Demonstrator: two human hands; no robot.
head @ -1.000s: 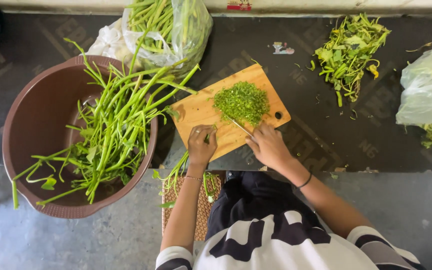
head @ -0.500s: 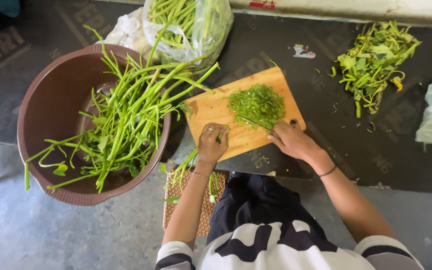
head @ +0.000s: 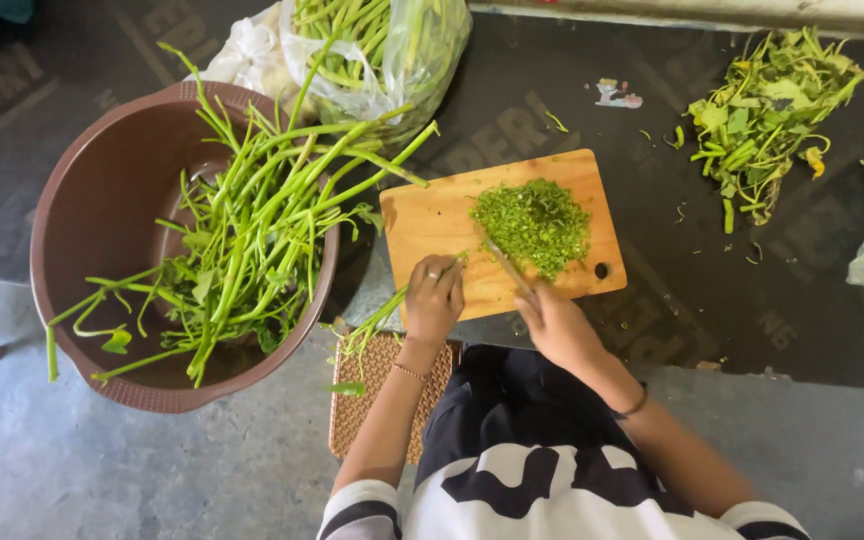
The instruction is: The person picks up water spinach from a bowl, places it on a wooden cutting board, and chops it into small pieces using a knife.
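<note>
Knife (head: 505, 266) in right hand (head: 555, 325), stems (head: 392, 305) seemingly under left hand (head: 434, 297)

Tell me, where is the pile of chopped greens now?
The pile of chopped greens lies on the right half of the wooden cutting board, just beyond the knife.

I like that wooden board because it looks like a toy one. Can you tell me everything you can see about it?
The light-brown rectangular wooden cutting board has rounded corners and a small round hole near its right corner. It lies flat, slightly tilted, on the dark mat, its near edge by the mat's edge. A heap of finely chopped greens sits on its right half. The left hand presses a bunch of green stems onto the near edge, and the right hand holds a knife whose blade lies over the board.
</note>
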